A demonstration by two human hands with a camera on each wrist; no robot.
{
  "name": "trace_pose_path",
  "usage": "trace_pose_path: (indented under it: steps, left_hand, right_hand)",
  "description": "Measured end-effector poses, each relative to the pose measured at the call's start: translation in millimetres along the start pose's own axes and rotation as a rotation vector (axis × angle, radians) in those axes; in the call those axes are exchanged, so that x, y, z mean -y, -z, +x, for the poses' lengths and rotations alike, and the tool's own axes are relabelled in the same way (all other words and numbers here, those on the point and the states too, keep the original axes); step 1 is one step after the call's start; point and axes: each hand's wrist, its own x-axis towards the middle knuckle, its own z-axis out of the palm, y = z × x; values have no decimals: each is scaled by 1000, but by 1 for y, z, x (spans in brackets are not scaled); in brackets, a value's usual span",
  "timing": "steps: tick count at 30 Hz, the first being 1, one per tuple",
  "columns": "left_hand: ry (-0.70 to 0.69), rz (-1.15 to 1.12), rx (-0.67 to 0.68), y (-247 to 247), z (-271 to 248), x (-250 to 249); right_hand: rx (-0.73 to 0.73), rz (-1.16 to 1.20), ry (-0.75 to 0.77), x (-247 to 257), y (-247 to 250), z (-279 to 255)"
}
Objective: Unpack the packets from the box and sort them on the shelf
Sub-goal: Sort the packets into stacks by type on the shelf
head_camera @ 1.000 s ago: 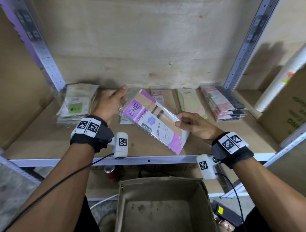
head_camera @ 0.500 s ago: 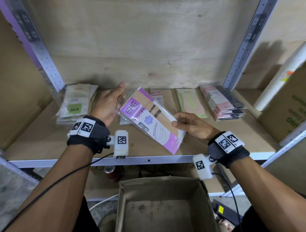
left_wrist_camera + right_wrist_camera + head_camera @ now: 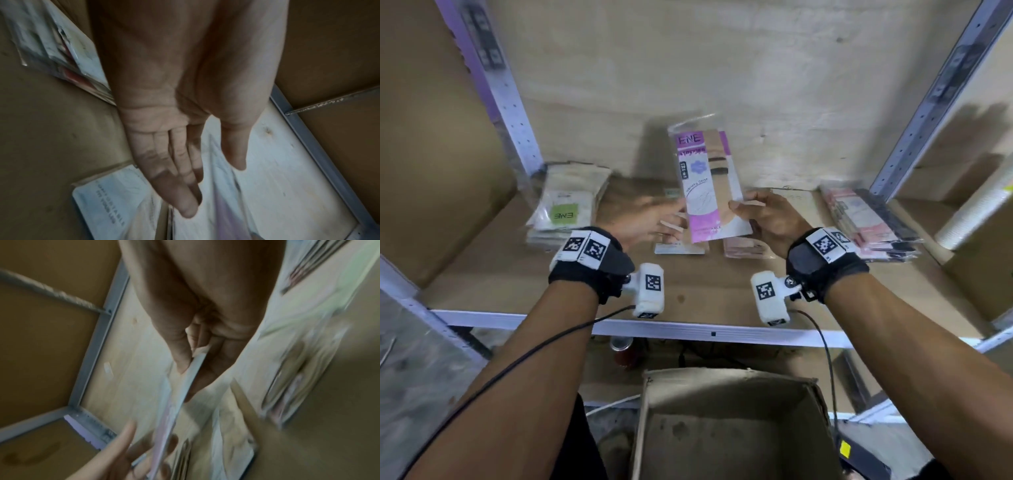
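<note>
A purple-and-tan ENE packet [image 3: 705, 178] stands upright above the wooden shelf [image 3: 688, 294]. My right hand [image 3: 763, 212] pinches its lower right edge, thumb in front; the right wrist view shows the packet's thin edge [image 3: 180, 394] between thumb and fingers [image 3: 205, 369]. My left hand [image 3: 650, 222] is beside the lower left edge, fingers [image 3: 185, 170] straight and spread; whether it touches the packet is too blurred to tell. Other packets [image 3: 679, 248] lie flat under the hands. The open cardboard box [image 3: 722, 387] sits below the shelf front, and no packets show inside it.
A stack of green-labelled packets [image 3: 566, 205] lies at the shelf's left, a pink-and-black stack [image 3: 869, 222] at its right. Metal uprights [image 3: 517, 113] frame the bay. A white roll [image 3: 976, 212] and a carton [image 3: 979, 274] stand further right. A red can [image 3: 623, 353] sits under the shelf.
The purple packet has swung from a slanted, low position to upright and higher. My left hand has let go of its top corner and moved right to its lower edge, now open.
</note>
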Motion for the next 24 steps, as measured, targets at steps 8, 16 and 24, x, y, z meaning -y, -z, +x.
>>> trace_pose_path:
  steps: [8, 16, 24]
  left_hand:
    - [-18, 91, -297, 13, 15, 19]
    - [39, 337, -375, 18, 22, 36]
    - [71, 389, -420, 14, 28, 38]
  right_hand:
    - [-108, -344, -128, -22, -47, 44]
    - [-115, -949, -177, -18, -61, 70]
    - [-88, -1132, -167, -29, -70, 83]
